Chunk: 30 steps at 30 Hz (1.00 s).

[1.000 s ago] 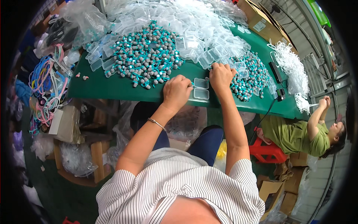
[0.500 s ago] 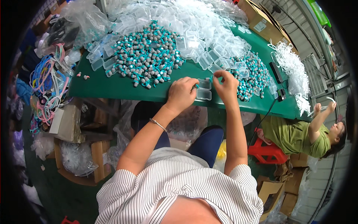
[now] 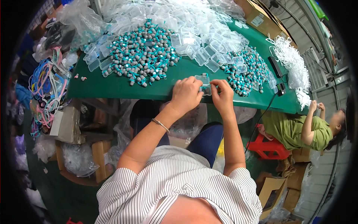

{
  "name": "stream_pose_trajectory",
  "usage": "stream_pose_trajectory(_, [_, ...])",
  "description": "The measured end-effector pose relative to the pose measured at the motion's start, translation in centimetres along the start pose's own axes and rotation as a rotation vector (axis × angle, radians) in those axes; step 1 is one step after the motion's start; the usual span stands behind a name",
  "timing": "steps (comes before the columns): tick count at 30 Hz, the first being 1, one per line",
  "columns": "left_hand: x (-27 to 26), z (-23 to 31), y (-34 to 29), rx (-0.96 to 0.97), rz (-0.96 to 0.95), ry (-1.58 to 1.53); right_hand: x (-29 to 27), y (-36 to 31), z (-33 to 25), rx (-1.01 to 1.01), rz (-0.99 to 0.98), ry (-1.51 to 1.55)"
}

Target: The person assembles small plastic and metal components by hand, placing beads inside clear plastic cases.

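A small clear plastic box (image 3: pixel 203 79) with its lid folded open lies near the front edge of the green table, between my hands. Grey-and-teal pieces that look like earplugs (image 3: pixel 205 90) sit in its near half. My left hand (image 3: pixel 186 94) is closed at the box's left side, its fingertips on the plastic. From the right, my right hand (image 3: pixel 223 96) pinches at the box's edge, thumb and fingers together. Its fingers partly hide the near half. A large heap of grey-and-teal earplugs (image 3: pixel 143 54) lies beyond my left hand, and a smaller heap (image 3: pixel 248 71) lies to the right.
Many clear boxes (image 3: pixel 156 15) are piled at the back of the green table (image 3: pixel 112 89). White cords (image 3: pixel 292 59) and a black device (image 3: pixel 275 67) lie at the right. A person in green (image 3: pixel 298 128) sits there by a red stool (image 3: pixel 268 147). Coloured bands (image 3: pixel 46 87) hang at the left.
My right hand has come down and left to the box, and grey-and-teal pieces now sit in its near half. My left hand has shifted slightly right. The other person's hands have lowered.
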<state>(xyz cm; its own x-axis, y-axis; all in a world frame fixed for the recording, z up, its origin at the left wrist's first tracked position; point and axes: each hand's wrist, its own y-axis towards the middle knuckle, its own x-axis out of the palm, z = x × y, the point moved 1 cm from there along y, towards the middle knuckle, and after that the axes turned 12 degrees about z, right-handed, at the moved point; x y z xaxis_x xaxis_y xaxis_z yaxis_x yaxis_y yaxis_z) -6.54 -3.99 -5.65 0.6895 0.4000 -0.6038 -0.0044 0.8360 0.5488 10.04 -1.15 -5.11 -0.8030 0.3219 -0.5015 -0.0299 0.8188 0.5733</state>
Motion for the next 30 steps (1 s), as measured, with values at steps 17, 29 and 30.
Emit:
stream_pose_trajectory(17, [-0.1, -0.7, -0.7, -0.025, -0.017, -0.116, 0.2, 1.8, 3.6, -0.030, -0.095, 0.166])
stream_pose_trajectory(29, [0.6, -1.7, -0.3, 0.170, -0.038, -0.085, -1.0, -0.4, 1.5, -0.264, -0.216, 0.123])
stream_pose_trajectory(30, [0.7, -1.7, -0.3, 0.174, -0.006, -0.092, -0.8, -0.5, 1.5, -0.237, -0.206, 0.130])
